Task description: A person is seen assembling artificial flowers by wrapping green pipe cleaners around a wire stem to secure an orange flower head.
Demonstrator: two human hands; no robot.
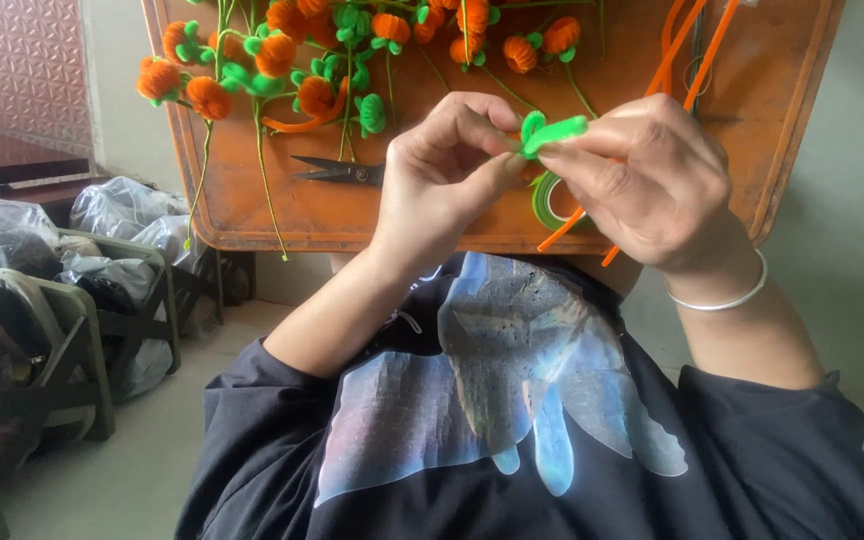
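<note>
Tabletop, orange-brown with rounded corners and worn surface, spanning upper frame. Dark long-sleeved shirt with pale iridescent print filling lower frame. Clear plastic bags on grey-green slatted racks at left, on floor beside tabletop's left edge. Cluster of orange fuzzy pumpkin-shaped pipe-cleaner pieces with green stems spread along far edge, toward far left corner. Left hand and right hand raised together above near edge, both closed in pinch on bright green fuzzy pipe cleaner, bent into curl between fingertips. Thin silver bangle on right wrist. Long orange pipe-cleaner strands toward right edge, running under right hand. Small dark metal scissors flat near middle, just left of left hand. Roll of green tape near near edge, mostly hidden by hands.
</note>
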